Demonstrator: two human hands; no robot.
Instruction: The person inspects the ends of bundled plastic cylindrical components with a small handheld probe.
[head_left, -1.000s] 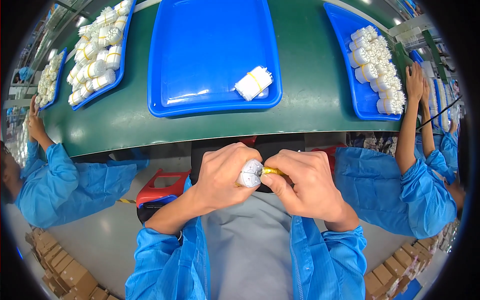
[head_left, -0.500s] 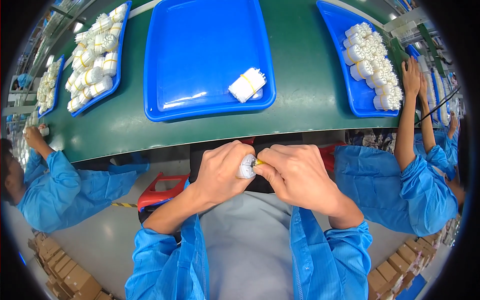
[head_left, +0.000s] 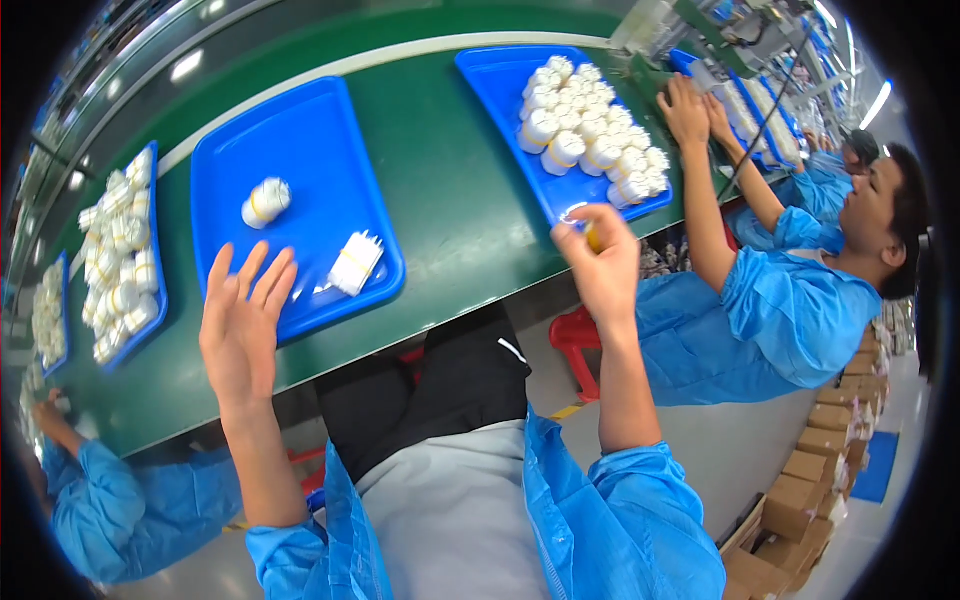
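Workroom, head view: green table point(head_left: 440, 210) across upper half, 9 to 1 o'clock. Grey floor below; cardboard boxes point(head_left: 804, 466) at 4 o'clock, red stool point(head_left: 572, 350) same direction, closer in. Middle blue tray point(head_left: 320, 180) at 10 o'clock, 2 pieces inside: banded white bundle point(head_left: 266, 203) near tray middle, second white bundle point(head_left: 356, 263) tilted, toward tray's 5 o'clock corner. Left hand point(head_left: 245, 325) at 9 o'clock: released, fingers spread, in front of tray's near left rim. Right hand point(head_left: 605, 260) at 2 o'clock: fingers curled in, grasping small yellow bit point(head_left: 595, 238), mostly hidden, kind unclear; near the 7 o'clock corner of right blue tray point(head_left: 495, 75). In that tray, 1 o'clock: packed white rolls point(head_left: 595, 130), touching. Left blue tray point(head_left: 160, 300) at 9 o'clock, heaped with similar rolls point(head_left: 120, 255). Blue-sleeved co-worker point(head_left: 770, 310) at 3 o'clock, another co-worker point(head_left: 150, 520) at 8.
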